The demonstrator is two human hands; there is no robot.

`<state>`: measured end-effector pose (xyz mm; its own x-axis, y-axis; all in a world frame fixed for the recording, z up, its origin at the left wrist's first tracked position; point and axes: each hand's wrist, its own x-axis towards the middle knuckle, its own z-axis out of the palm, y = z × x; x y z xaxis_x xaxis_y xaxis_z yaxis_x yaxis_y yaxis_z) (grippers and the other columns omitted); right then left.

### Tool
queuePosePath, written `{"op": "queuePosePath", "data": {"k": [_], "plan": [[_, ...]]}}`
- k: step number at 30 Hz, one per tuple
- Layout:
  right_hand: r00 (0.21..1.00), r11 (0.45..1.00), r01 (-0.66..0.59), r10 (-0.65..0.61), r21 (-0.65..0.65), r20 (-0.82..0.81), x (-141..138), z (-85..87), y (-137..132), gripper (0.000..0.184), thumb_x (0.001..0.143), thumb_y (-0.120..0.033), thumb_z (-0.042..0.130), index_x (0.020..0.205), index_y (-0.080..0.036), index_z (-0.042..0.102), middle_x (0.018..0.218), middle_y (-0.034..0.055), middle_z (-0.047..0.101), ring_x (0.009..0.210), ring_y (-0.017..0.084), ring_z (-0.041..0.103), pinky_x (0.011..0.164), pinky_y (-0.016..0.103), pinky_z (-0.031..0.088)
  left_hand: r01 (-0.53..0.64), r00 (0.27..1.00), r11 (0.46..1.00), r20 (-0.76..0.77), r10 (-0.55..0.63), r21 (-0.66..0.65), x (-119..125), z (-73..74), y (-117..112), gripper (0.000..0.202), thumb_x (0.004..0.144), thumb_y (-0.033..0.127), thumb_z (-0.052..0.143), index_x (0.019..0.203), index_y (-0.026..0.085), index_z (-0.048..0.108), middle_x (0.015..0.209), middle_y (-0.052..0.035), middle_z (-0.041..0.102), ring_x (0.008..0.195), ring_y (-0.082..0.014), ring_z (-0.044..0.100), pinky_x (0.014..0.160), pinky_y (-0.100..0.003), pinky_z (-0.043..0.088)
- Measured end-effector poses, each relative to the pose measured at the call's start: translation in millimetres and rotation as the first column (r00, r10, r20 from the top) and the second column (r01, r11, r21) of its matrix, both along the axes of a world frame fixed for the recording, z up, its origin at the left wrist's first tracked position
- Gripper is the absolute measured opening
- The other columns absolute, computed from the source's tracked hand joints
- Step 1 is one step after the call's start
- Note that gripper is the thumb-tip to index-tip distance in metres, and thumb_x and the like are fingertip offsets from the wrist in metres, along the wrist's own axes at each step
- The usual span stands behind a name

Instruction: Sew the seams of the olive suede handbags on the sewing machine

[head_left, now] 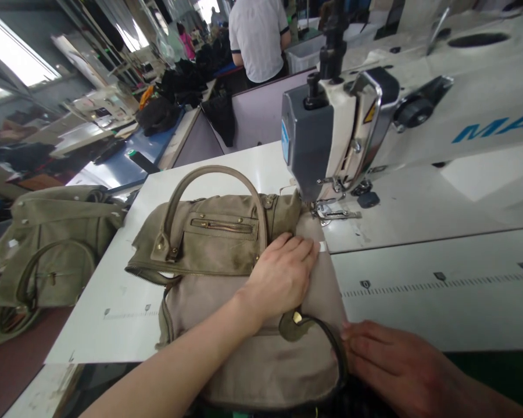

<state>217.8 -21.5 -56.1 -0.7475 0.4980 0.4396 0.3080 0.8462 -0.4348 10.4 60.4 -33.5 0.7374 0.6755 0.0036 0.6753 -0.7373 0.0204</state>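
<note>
An olive-green handbag [220,249] with a curved handle and a brass zip pocket lies on the sewing table, its mouth unzipped. Its grey-beige lining [270,371] is pulled out toward me, and the lining's far edge reaches the presser foot [333,215]. My left hand [283,273] lies palm down across the lining beside the handle, fingers slightly bent and pressing the fabric; its thumb is hidden. Lower right, my right hand [392,360] pinches the lining's side edge between thumb and fingers. A green round tab [294,327] with a brass piece shows between the hands.
The sewing machine head [322,139] rises over the table [387,307], which has a printed ruler scale. Another olive bag [47,249] sits at the left. A thread cone [142,161] stands beyond the table. A person in a white shirt [259,40] is farther back.
</note>
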Motion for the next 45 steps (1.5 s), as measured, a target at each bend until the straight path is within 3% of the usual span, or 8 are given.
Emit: {"op": "queuePosePath", "data": {"k": [15, 27, 30, 32, 35, 38, 41, 45], "plan": [[0.998, 0.999, -0.051, 0.050, -0.007, -0.025, 7.1, -11.8, 57.7, 0.030, 0.092, -0.002, 0.034, 0.091, -0.011, 0.062, 0.089, 0.0130, 0.065, 0.091, 0.021, 0.061, 0.081, 0.033, 0.054, -0.025, 0.999, 0.999, 0.038, 0.024, 0.035, -5.8, -2.1, 52.0, 0.042, 0.088, 0.015, 0.041, 0.127, 0.011, 0.054, 0.122, -0.0082, 0.060, 0.107, -0.0223, 0.055, 0.101, -0.038, 0.038], [0.995, 0.997, -0.018, 0.011, -0.076, -0.095, 10.5, -12.8, 65.8, 0.022, 0.094, -0.006, 0.042, 0.090, -0.013, 0.062, 0.090, 0.0108, 0.066, 0.092, 0.020, 0.062, 0.081, 0.032, 0.054, -0.109, 0.989, 0.994, 0.099, 0.106, 0.022, -2.6, -2.9, 59.5, 0.036, 0.086, 0.012, 0.042, 0.117, 0.012, 0.060, 0.120, -0.0089, 0.058, 0.110, -0.0222, 0.053, 0.107, -0.038, 0.034], [0.995, 0.998, 0.011, -0.017, -0.061, -0.097, 11.4, -12.4, 66.4, 0.021, 0.094, -0.007, 0.044, 0.091, -0.013, 0.064, 0.091, 0.0111, 0.067, 0.090, 0.020, 0.063, 0.079, 0.032, 0.055, -0.082, 0.987, 0.994, 0.130, 0.091, -0.072, -5.0, 10.9, 48.8, 0.033, 0.094, 0.018, 0.037, 0.118, 0.014, 0.059, 0.120, -0.0085, 0.057, 0.114, -0.0205, 0.052, 0.113, -0.040, 0.026], [0.994, 0.997, 0.052, -0.057, -0.058, -0.096, 11.9, -12.7, 67.2, 0.022, 0.095, -0.009, 0.043, 0.092, -0.013, 0.065, 0.091, 0.0111, 0.068, 0.089, 0.020, 0.063, 0.077, 0.031, 0.055, -0.017, 0.986, 0.982, 0.160, 0.048, -0.189, -8.5, 23.0, 32.7, 0.037, 0.097, 0.035, 0.039, 0.126, 0.016, 0.053, 0.126, -0.0081, 0.055, 0.121, -0.0198, 0.048, 0.116, -0.041, 0.021], [0.987, 0.990, 0.127, -0.132, -0.057, -0.088, 12.1, -13.4, 69.5, 0.023, 0.095, -0.012, 0.043, 0.095, -0.014, 0.066, 0.091, 0.0105, 0.069, 0.086, 0.019, 0.065, 0.074, 0.030, 0.056, 0.073, 0.988, 0.935, 0.155, -0.019, -0.347, -16.1, 35.0, -0.1, 0.072, 0.086, 0.058, 0.053, 0.141, 0.016, 0.034, 0.141, -0.0103, 0.045, 0.134, -0.0215, 0.037, 0.119, -0.043, 0.012], [0.984, 0.987, 0.157, -0.159, -0.029, -0.079, 11.7, -12.5, 71.3, 0.024, 0.095, -0.013, 0.044, 0.095, -0.016, 0.067, 0.091, 0.0088, 0.070, 0.087, 0.019, 0.065, 0.076, 0.030, 0.057, 0.039, 0.995, 0.918, 0.103, 0.002, -0.396, -23.2, 33.6, -29.0, 0.087, 0.079, 0.043, 0.063, 0.148, 0.014, 0.018, 0.150, -0.0099, 0.033, 0.141, -0.0206, 0.025, 0.120, -0.044, 0.007], [0.985, 0.987, 0.161, -0.159, 0.014, -0.071, 11.4, -9.9, 70.4, 0.024, 0.094, -0.012, 0.044, 0.097, -0.016, 0.068, 0.091, 0.0089, 0.069, 0.094, 0.021, 0.064, 0.079, 0.034, 0.057, -0.004, 0.998, 0.934, 0.053, 0.024, -0.356, -25.8, 22.7, -43.4, 0.085, 0.073, 0.022, 0.058, 0.147, 0.014, 0.019, 0.153, -0.0084, 0.025, 0.143, -0.0203, 0.019, 0.120, -0.047, 0.006], [0.979, 0.975, 0.198, -0.192, 0.102, -0.063, 8.6, -7.1, 67.7, 0.025, 0.094, -0.011, 0.043, 0.094, -0.013, 0.068, 0.089, 0.0105, 0.070, 0.084, 0.020, 0.065, 0.074, 0.033, 0.058, 0.058, 0.998, 0.987, 0.046, -0.052, -0.150, -28.9, 5.4, -38.9, 0.049, 0.090, 0.013, 0.044, 0.138, 0.017, 0.038, 0.150, -0.0066, 0.034, 0.142, -0.0179, 0.024, 0.119, -0.047, 0.004]]}}
